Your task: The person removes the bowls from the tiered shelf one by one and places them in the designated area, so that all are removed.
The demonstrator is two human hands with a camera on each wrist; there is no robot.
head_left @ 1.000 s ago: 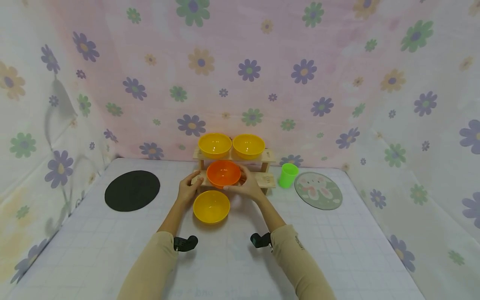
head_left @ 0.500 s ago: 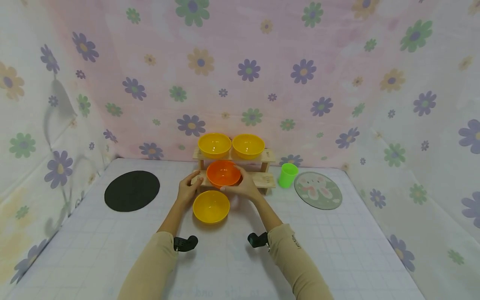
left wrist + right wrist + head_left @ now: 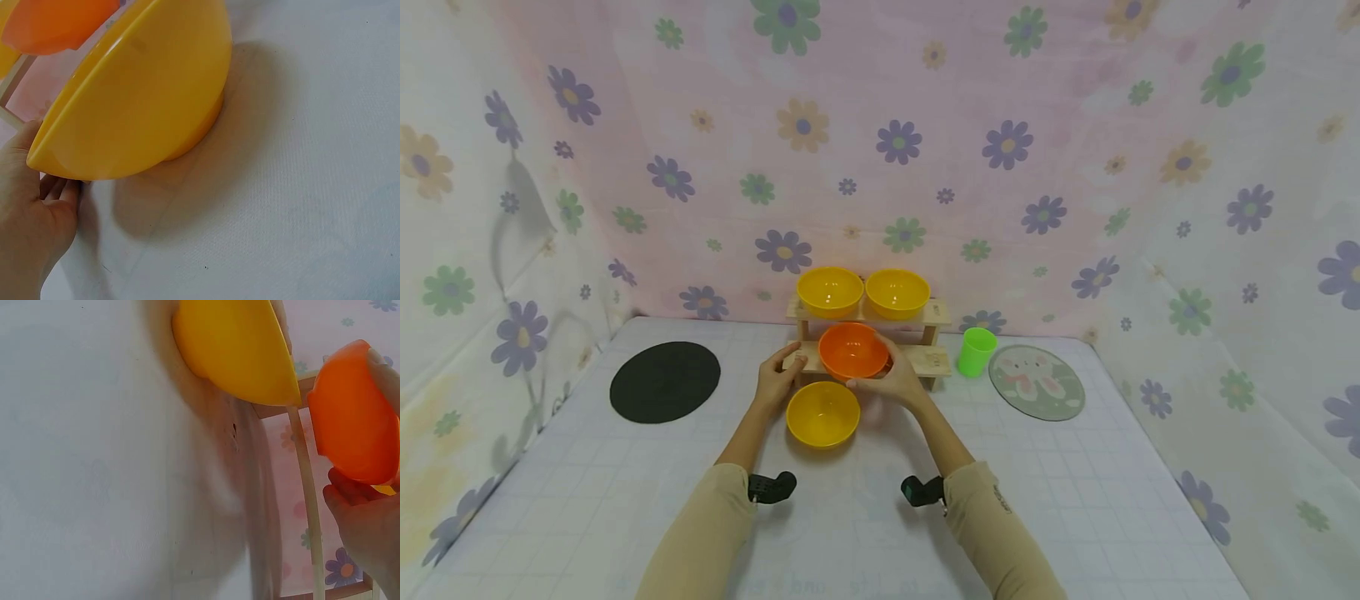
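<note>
An orange bowl [image 3: 853, 351] is at the lower step of a two-tier wooden rack [image 3: 928, 360]. My right hand [image 3: 895, 379] grips it from the right, thumb toward its front and fingers round its far side; the right wrist view shows the bowl [image 3: 353, 419] with its base above the step's edge. My left hand [image 3: 777, 380] holds the left end of the lower step between thumb and fingers. In front of the rack, a yellow bowl [image 3: 823, 417] stands upright on the table between my forearms. In the left wrist view this bowl [image 3: 144, 94] hides part of my left fingers.
Two more yellow bowls, one left [image 3: 830, 292] and one right [image 3: 897, 293], sit on the upper step. A green cup [image 3: 977, 352] and a round rabbit-patterned mat [image 3: 1037, 383] are to the right. A black round mat [image 3: 665, 382] lies at the left. Flowered cloth walls surround the table.
The orange bowl has shifted slightly right and toward me, with my right hand on it. My left hand and the yellow bowls have stayed in place.
</note>
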